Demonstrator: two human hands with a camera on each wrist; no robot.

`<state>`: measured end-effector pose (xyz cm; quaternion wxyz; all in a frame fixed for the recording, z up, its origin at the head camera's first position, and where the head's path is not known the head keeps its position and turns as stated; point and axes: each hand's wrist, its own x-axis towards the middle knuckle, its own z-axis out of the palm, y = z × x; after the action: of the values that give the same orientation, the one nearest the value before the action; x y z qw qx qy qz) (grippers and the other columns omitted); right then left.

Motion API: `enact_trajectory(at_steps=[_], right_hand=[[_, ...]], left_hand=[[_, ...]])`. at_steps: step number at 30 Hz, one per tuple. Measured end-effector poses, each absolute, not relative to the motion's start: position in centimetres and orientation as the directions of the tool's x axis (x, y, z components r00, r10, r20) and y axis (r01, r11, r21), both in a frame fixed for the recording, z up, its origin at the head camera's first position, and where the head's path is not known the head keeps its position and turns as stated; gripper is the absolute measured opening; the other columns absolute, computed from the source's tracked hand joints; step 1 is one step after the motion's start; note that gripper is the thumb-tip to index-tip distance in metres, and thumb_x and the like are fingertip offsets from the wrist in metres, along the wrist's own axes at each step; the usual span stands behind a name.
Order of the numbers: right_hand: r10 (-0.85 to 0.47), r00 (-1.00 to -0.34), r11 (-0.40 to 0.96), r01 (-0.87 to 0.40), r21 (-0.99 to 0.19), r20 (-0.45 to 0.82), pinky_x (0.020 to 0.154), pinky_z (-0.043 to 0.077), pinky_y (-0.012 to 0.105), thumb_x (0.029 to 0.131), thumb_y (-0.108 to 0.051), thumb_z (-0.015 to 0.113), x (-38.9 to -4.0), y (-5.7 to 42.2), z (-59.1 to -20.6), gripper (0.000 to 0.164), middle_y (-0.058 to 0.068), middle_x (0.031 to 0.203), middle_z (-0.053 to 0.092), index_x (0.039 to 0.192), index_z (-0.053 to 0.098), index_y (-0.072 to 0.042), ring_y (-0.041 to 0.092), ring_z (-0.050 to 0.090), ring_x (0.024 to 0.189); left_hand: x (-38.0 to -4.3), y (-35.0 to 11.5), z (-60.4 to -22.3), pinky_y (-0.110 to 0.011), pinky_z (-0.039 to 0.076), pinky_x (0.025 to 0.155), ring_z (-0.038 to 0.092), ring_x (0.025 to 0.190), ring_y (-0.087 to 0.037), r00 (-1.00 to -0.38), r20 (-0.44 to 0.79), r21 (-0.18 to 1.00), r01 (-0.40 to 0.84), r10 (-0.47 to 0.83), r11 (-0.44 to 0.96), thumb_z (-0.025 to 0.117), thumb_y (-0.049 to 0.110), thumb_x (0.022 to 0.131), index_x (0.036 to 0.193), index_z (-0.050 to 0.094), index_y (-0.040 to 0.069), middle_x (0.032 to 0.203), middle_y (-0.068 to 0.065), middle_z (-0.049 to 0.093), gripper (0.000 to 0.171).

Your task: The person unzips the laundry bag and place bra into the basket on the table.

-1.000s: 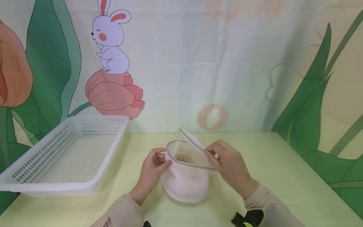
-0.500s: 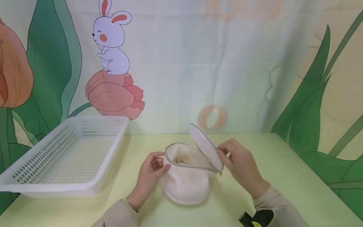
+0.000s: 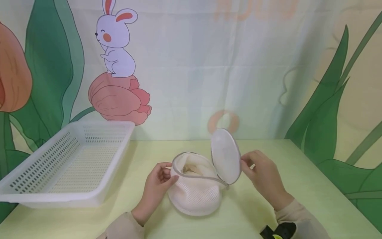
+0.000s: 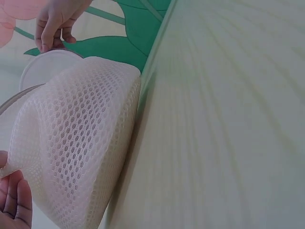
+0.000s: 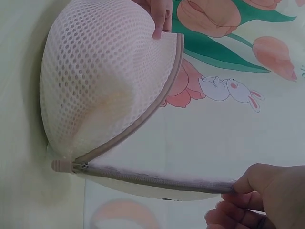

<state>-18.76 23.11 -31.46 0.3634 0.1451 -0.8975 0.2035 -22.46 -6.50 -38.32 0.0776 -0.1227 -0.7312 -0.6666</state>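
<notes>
A cream mesh laundry bag (image 3: 195,197) with a grey zipper edge stands on the table, its round lid (image 3: 227,156) swung up at the right. Inside the mouth shows some pale, cream-coloured content (image 3: 192,168). My left hand (image 3: 159,182) pinches the bag's rim on its left side, thumb outside. With thumb and index finger, my right hand (image 3: 259,171) pinches the lid's outer edge. In the right wrist view the zipper slider (image 5: 62,165) sits where lid and bag meet.
On the left of the table stands a white perforated plastic basket (image 3: 67,196). Behind the table (image 3: 298,199) hangs a backdrop cloth (image 3: 185,83) printed with a rabbit and tulips. A black strap device (image 3: 280,230) is on the right wrist.
The right hand has moved to the right, swinging the lid up and away from the bag's mouth, which is now wider. The left hand stays at the rim.
</notes>
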Motion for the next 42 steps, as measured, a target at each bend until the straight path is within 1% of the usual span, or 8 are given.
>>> enact_trajectory(at_steps=[4,8,13,17,20,25,38,42], right_hand=[[-0.086,-0.709,0.883,-0.380,-0.276,0.700,0.056,0.048,0.023,0.079,0.000,0.069,-18.8,23.7,-31.8,0.009,0.001,0.076,0.062,0.078,0.066,-0.009,0.013,0.059,0.069],[-0.030,-0.772,0.883,-0.318,-0.346,0.635,0.060,0.050,0.026,0.084,-0.005,0.066,-18.8,24.5,-32.0,0.003,0.004,0.080,0.065,0.082,0.067,-0.007,0.016,0.061,0.072],[0.084,-0.879,0.836,-0.195,-0.513,0.470,0.059,0.051,0.024,0.091,-0.012,0.062,-18.9,25.9,-32.5,0.011,0.010,0.085,0.068,0.093,0.066,-0.002,0.017,0.063,0.071],[0.160,-0.929,0.770,-0.094,-0.631,0.334,0.054,0.052,0.020,0.095,-0.016,0.057,-19.3,26.9,-33.2,0.020,0.016,0.089,0.069,0.102,0.063,0.001,0.018,0.064,0.070],[0.190,-0.945,0.735,-0.042,-0.676,0.265,0.054,0.053,0.022,0.097,-0.018,0.055,-19.5,27.5,-33.7,0.024,0.021,0.094,0.068,0.106,0.062,0.003,0.019,0.065,0.071],[0.193,-0.959,0.710,-0.011,-0.704,0.210,0.055,0.054,0.024,0.097,-0.019,0.055,-19.4,28.2,-34.3,0.027,0.024,0.098,0.067,0.107,0.061,0.005,0.018,0.064,0.070],[0.196,-0.974,0.706,0.063,-0.705,0.110,0.052,0.053,0.026,0.097,-0.018,0.055,-19.1,29.7,-36.1,0.029,0.025,0.092,0.067,0.107,0.059,0.008,0.019,0.063,0.062],[0.197,-0.978,0.708,0.096,-0.700,0.065,0.053,0.052,0.027,0.097,-0.020,0.054,-19.2,30.0,-36.8,0.031,0.023,0.090,0.067,0.108,0.059,0.008,0.018,0.062,0.061]], left_hand=[[-22.3,-6.5,-38.5,-0.016,0.052,0.074,0.059,0.079,-0.005,-0.960,0.272,0.957,0.277,0.070,0.085,0.071,-0.003,0.081,0.117,0.056,0.001,0.093,-0.015,0.064,0.039],[-22.1,-6.7,-38.7,-0.016,0.053,0.074,0.059,0.080,-0.005,-0.962,0.267,0.958,0.272,0.062,0.093,0.070,-0.004,0.081,0.117,0.056,0.001,0.092,-0.014,0.063,0.039],[-21.9,-6.9,-38.7,-0.016,0.052,0.075,0.059,0.081,-0.007,-0.961,0.267,0.958,0.272,0.066,0.094,0.070,-0.004,0.081,0.117,0.056,0.002,0.094,-0.014,0.063,0.038],[-21.8,-7.1,-38.9,-0.017,0.052,0.075,0.059,0.082,-0.007,-0.959,0.275,0.956,0.280,0.067,0.086,0.070,-0.004,0.082,0.117,0.056,0.002,0.094,-0.015,0.062,0.039],[-21.8,-7.0,-38.9,-0.017,0.053,0.075,0.059,0.081,-0.006,-0.958,0.278,0.956,0.282,0.064,0.075,0.070,-0.005,0.081,0.117,0.055,0.002,0.093,-0.015,0.062,0.039],[-21.8,-6.8,-39.1,-0.017,0.053,0.074,0.059,0.079,-0.005,-0.959,0.276,0.957,0.280,0.061,0.072,0.070,-0.006,0.081,0.116,0.055,0.002,0.091,-0.014,0.062,0.039],[-21.6,-6.8,-39.1,-0.017,0.052,0.072,0.058,0.077,-0.005,-0.954,0.292,0.951,0.297,0.070,0.090,0.071,-0.005,0.080,0.116,0.056,0.003,0.088,-0.013,0.062,0.039],[-21.5,-6.8,-39.1,-0.017,0.052,0.071,0.058,0.077,-0.005,-0.954,0.291,0.950,0.296,0.066,0.100,0.071,-0.004,0.080,0.115,0.056,0.003,0.088,-0.013,0.062,0.039]])
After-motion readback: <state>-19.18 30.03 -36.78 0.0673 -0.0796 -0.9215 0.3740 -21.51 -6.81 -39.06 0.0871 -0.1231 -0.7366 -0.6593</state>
